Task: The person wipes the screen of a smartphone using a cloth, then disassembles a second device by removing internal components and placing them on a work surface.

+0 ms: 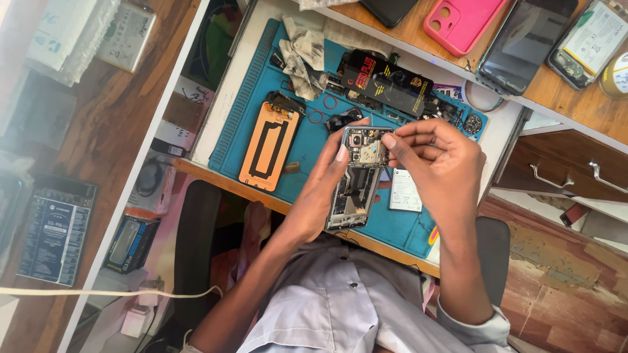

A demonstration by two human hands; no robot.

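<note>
Right fingers: your right hand [437,167] is bunched, its fingertips [390,141] pinching at the top end of the opened phone [356,180], by the camera parts.
Left fingers: your left hand [322,189] wraps the phone's left edge, thumb on its inner face, gripping it.
Phone: held just above the blue mat [235,134], back off, insides showing.
Beside the phone: an orange-backed screen panel [269,146] lies on the mat to its left; a small white card [405,190] lies right of it.
Beyond the phone: a black packet [386,82] and grey rags [301,55].
Tabletop [418,29]: a pink case [463,21] well beyond the phone.
</note>
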